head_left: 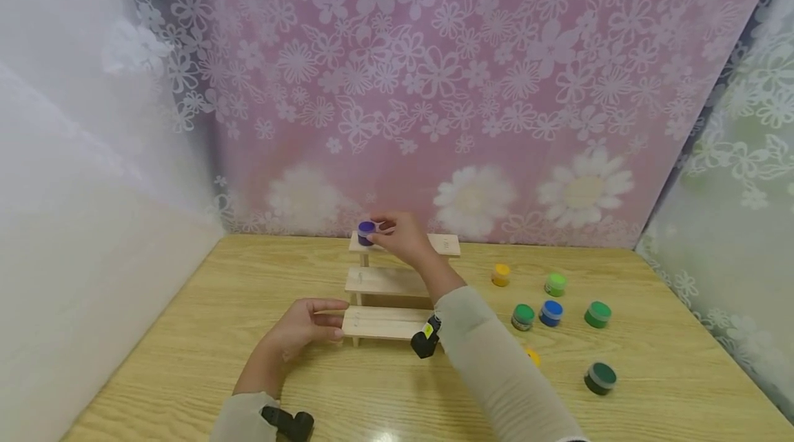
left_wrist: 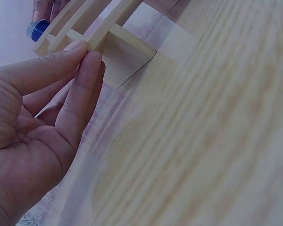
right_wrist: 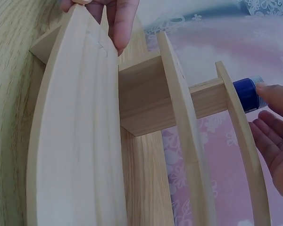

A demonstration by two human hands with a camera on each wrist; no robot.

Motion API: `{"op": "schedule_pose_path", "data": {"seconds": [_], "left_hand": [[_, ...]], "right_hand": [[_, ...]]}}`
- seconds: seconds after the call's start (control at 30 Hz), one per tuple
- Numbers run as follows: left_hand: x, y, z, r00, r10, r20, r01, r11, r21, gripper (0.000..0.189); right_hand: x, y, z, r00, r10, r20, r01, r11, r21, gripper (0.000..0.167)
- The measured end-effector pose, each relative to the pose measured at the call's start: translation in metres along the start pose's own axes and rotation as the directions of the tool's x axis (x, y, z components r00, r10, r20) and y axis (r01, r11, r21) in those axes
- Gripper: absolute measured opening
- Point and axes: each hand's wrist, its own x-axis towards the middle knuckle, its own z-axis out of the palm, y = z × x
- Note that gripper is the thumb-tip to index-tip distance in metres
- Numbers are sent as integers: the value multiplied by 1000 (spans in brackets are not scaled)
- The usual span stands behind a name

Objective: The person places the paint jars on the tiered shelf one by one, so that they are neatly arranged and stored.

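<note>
A small wooden three-step stand [head_left: 384, 281] stands on the table. At the left end of its top step sits a purple-lidded paint pot [head_left: 367, 233], which looks dark blue in the right wrist view. My right hand [head_left: 404, 238] holds this pot, its thumb at the near side and the index finger by the lid. In the right wrist view the other fingers [right_wrist: 269, 136] hang loosely below the pot. My left hand [head_left: 304, 323] pinches the left end of the lowest step between thumb and fingers, as the left wrist view shows the hand [left_wrist: 47, 108] close up.
Right of the stand, several paint pots are scattered: an orange one [head_left: 500, 275], a light green one [head_left: 555, 284], a blue one [head_left: 551, 313], green ones [head_left: 598, 314] and a dark green one [head_left: 600, 378]. My right forearm partly covers a yellow one [head_left: 533, 357]. A flowered curtain [head_left: 434, 83] hangs behind.
</note>
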Motion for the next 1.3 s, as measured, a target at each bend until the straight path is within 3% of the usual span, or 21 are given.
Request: {"op": "schedule_pose_path", "data": {"seconds": [0.13, 0.57, 1.0, 1.3], "left_hand": [[1, -1, 0, 1000, 0, 0, 0, 1000, -7, 58], [2, -1, 0, 1000, -17, -16, 17, 1000, -16, 59], [3, -1, 0, 1000, -12, -16, 12, 1000, 8, 59], [2, -2, -1, 999, -20, -25, 20, 1000, 7, 58]], "right_hand": [[-4, 0, -4, 998, 19, -56, -20, 1000, -14, 33], [-20, 5, -15, 993, 34, -109, -28, 998, 60, 27], [-41, 0, -31, 984, -96, -150, 108, 991, 75, 27], [-62, -3, -42, 974, -136, -182, 169, 969, 180, 31]]}}
